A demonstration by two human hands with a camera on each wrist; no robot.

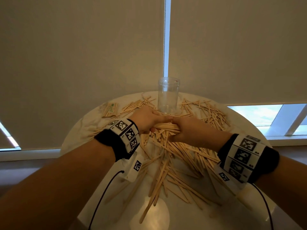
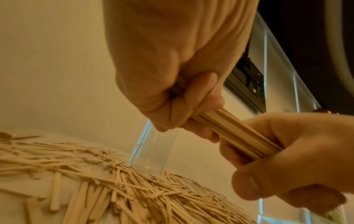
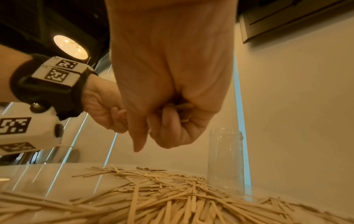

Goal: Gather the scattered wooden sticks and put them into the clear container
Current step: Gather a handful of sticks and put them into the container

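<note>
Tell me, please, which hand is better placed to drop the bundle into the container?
Left, marginally: both hands grip the bundle, but the left hand sits nearer the container; the right hand is slightly further back.

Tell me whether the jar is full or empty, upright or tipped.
Empty and upright. The jar stands on the table with its mouth up; its clear walls show no sticks inside, while both hands grip a bundle in front of it.
</note>
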